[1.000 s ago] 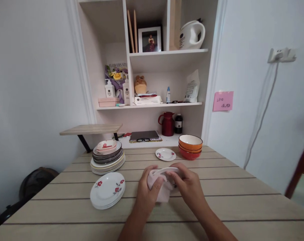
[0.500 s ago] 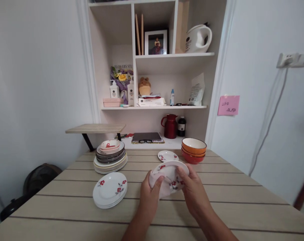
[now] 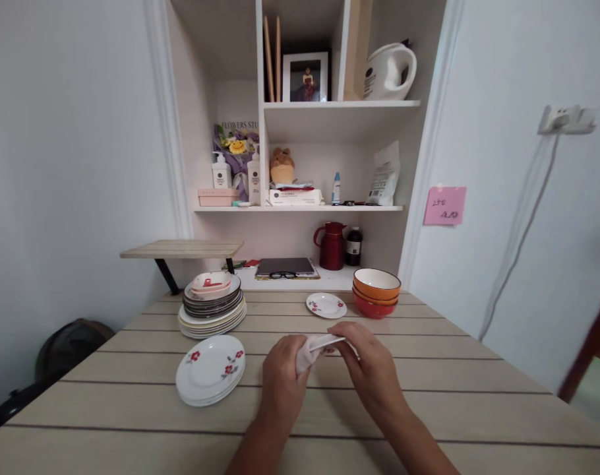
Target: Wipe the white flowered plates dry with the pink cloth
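Above the middle of the table I hold a white plate (image 3: pixel 326 341), tilted so that it shows nearly edge-on. My left hand (image 3: pixel 282 371) is closed on a pale cloth (image 3: pixel 304 357), which is folded over the plate's left edge. Closed on the plate's right side is my right hand (image 3: pixel 369 359), thumb below and fingers on top. Most of the plate's face is hidden from this angle. A small flowered plate (image 3: pixel 326 305) lies flat just beyond my hands. To their left stands a short stack of white plates with red flowers (image 3: pixel 210 369).
Stacked orange and red bowls (image 3: pixel 376 290) stand at the back right of the wooden table (image 3: pixel 146 409). At the back left is a tall pile of plates (image 3: pixel 213 316) with small dishes on top. Behind, a shelf holds a red jug (image 3: pixel 331 247) and eyeglasses (image 3: pixel 283 274).
The held plate has turned from face-up towards me to nearly edge-on. My left hand has rolled over with the cloth, its knuckles now uppermost. The view has shifted slightly.
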